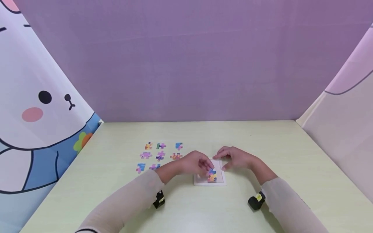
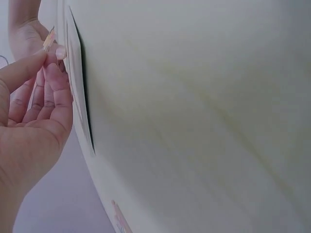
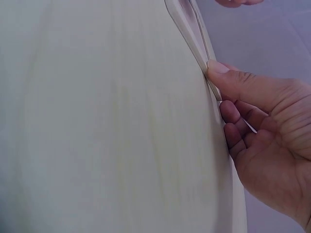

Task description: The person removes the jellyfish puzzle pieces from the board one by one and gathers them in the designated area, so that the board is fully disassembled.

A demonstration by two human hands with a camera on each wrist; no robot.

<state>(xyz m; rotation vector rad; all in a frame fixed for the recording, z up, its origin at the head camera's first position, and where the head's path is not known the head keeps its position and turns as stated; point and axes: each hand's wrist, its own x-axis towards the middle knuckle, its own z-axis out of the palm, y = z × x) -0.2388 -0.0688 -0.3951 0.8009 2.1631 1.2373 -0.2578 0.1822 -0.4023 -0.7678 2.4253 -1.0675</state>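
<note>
Thumb and index finger of my left hand (image 1: 196, 162) pinch a small jigsaw piece (image 2: 49, 40), seen nearly edge-on in the left wrist view. They are over a white square puzzle tray (image 1: 196, 183). Under those fingertips in the head view is a blue, yellow and pink patch of puzzle (image 1: 212, 176); whether it is one piece or more I cannot tell. My right hand (image 1: 236, 157) holds the tray's far right corner, its thumb (image 3: 221, 68) on the side edge and fingers bent at the far edge. Part of the tray is hidden by the left hand.
Several loose jigsaw pieces (image 1: 160, 156) lie spread in rough rows left of the tray, one partly covered by the left forearm. Black wrist devices (image 1: 256, 201) hang under both sleeves. A purple cloth wall (image 1: 198, 64) stands behind the pale table (image 1: 276, 139).
</note>
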